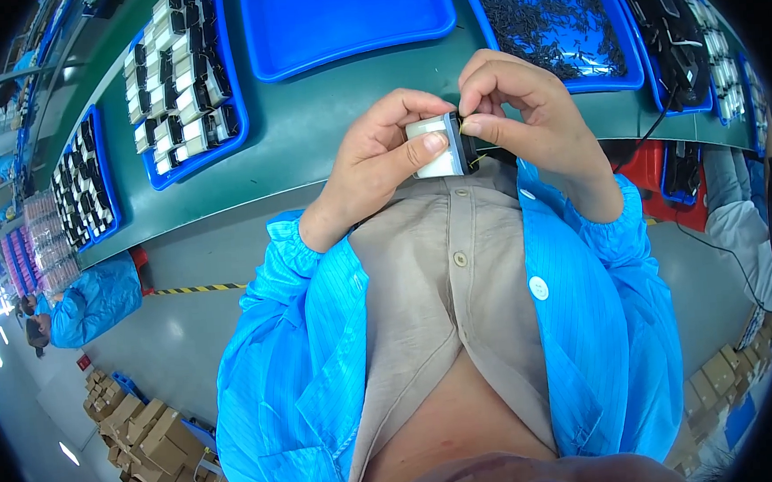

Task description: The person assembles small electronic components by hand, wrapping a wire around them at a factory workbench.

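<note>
Green table [296,145] spans the top. On it, left, a blue tray [241,117] of similar units [187,103] (done or waiting, unclear). Left hand [379,149] pinches a white-and-black block [432,160] by the table's near edge. Right hand [528,100]: thumb and fingertip at its black side, pinching or only pressing, cannot tell. Block seems mid-work. Loose black strips [532,20] plentiful, upper right; much apparently left.

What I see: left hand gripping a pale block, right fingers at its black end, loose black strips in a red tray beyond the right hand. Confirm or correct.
Wrong tray colour: in the head view, the loose black strips lie in a blue tray beyond the right hand. The rest stands.
</note>
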Available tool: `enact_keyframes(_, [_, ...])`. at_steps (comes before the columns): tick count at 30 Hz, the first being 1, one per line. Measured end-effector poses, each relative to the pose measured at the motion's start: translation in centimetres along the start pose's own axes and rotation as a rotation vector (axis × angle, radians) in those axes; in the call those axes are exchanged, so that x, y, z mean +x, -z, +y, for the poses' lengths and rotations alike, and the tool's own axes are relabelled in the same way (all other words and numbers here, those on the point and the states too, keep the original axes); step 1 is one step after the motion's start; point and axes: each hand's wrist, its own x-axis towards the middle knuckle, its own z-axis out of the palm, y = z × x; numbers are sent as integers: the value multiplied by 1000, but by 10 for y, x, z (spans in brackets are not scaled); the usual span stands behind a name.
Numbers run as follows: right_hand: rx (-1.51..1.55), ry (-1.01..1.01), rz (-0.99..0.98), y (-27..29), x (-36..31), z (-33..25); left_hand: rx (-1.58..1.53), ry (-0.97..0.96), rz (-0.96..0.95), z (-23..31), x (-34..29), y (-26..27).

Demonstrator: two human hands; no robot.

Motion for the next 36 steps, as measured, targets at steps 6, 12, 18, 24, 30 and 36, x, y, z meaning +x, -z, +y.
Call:
enact_keyframes(6, [239, -137, -14, -4, -6, 4, 123, -7, -14, 3, -3, -1])
enact_keyframes(12, [441, -218, -67, -5, -5, 11, 338, -42, -33, 3, -2, 4])
enact_keyframes(18, [279, -152, 68, 10, 7, 12, 92, 12, 7, 15, -5, 12])
enact_keyframes(24, [-805, -172, 291, 60, 8, 36, 74, -146, 166, 25, -19, 43])
enact_keyframes(30, [-884, -266, 73, 52, 5, 37, 528, -332, 455, 60, -50, 85])
enact_keyframes(36, [-874, -268, 124, 49, 10, 46, 1272, -491, 925, 129, -67, 160])
